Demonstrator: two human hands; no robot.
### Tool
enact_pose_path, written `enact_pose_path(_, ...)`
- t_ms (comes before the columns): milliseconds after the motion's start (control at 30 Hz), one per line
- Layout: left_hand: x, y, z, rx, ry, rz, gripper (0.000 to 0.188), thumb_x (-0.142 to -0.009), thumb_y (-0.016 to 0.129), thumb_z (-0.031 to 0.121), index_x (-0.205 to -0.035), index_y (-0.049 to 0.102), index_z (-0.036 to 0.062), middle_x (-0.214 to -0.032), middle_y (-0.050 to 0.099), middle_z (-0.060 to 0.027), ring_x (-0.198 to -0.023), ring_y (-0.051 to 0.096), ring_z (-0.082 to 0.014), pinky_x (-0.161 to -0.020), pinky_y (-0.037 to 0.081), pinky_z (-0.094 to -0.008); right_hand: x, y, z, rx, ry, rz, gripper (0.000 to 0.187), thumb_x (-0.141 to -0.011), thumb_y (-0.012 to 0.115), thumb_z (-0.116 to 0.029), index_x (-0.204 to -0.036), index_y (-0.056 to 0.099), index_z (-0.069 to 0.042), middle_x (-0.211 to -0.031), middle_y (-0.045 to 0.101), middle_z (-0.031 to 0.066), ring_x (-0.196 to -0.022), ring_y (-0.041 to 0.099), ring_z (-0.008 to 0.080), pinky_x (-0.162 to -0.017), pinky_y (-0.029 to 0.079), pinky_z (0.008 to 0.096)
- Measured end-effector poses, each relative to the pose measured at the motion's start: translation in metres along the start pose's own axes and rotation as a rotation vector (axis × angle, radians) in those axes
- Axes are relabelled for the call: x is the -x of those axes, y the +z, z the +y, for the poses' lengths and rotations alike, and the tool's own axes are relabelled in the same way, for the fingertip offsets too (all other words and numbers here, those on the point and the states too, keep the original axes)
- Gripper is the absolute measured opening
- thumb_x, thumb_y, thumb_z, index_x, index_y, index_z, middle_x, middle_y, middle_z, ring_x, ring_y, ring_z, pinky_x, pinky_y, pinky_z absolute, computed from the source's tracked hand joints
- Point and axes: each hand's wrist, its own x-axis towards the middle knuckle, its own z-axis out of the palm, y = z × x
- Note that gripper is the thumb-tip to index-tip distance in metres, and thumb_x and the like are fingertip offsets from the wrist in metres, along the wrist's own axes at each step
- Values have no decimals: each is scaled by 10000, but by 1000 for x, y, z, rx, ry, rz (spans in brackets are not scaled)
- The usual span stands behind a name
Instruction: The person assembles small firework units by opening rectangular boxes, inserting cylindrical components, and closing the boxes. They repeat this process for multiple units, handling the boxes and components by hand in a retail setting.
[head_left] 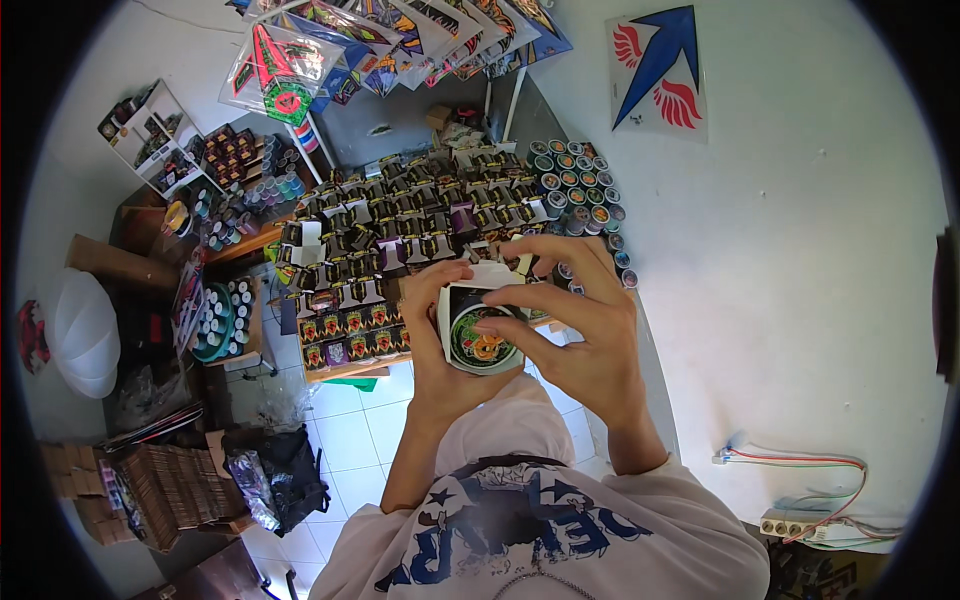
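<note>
Left hand grasps open white box before near edge of table; round container sits inside, green-and-orange face showing. Right hand: fingers bent over opening; whether gripping, cannot tell.

My left hand cups a small white box, its top open toward me, and inside sits a round container with a green and orange design on its dark face. My right hand comes over from the other side, fingers spread, thumb tip over that face; whether it presses there I can't tell. Ahead of me, rows of dark boxes crowd the table, many with flaps up, and more round containers are clustered at the right. Bagged kites hang above, and a blue and red one is on the white wall.
</note>
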Motion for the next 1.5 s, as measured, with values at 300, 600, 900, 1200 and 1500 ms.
enact_pose_path(300,-2,3,-1,-9,-63,52,1008,-627,946,47,-1476,403,44,-1404,490,-192,-1313,532,-352,-1119,462,-458,12,4,5,126,32,119,297,-655,986,-165,-928,876,-122,-1231,757,51,-976,590,209,-836,499,344)
enact_pose_path(600,0,6,12,147,-262,41,992,-641,925,9,-1479,397,54,-1411,475,-153,-1260,585,-282,-1050,516,-404,18,9,16,-4,48,106,282,-703,968,-202,-956,862,-136,-1268,721,37,-983,549,225,-925,437,390)
enact_pose_path(900,3,3,15,86,-228,16,990,-653,925,-5,-1484,390,56,-1396,484,-137,-1209,619,-252,-1018,536,-365,13,11,17,-19,24,125,237,-698,971,-180,-904,869,-122,-1289,726,54,-968,571,207,-909,457,383)
enact_pose_path(1200,2,3,20,50,-195,3,981,-675,932,-19,-1488,388,63,-1356,504,-131,-1212,600,-238,-1032,526,-362,4,5,11,-70,-12,126,121,-804,912,-131,-894,868,-63,-1295,748,69,-932,554,194,-841,472,327)
enact_pose_path(1500,0,8,25,152,-256,37,1005,-669,932,-33,-1499,374,67,-1346,512,-130,-1216,600,-236,-1034,531,-360,6,1,10,-56,-1,130,76,-842,883,-109,-880,862,-46,-1224,764,72,-923,549,190,-832,464,326)
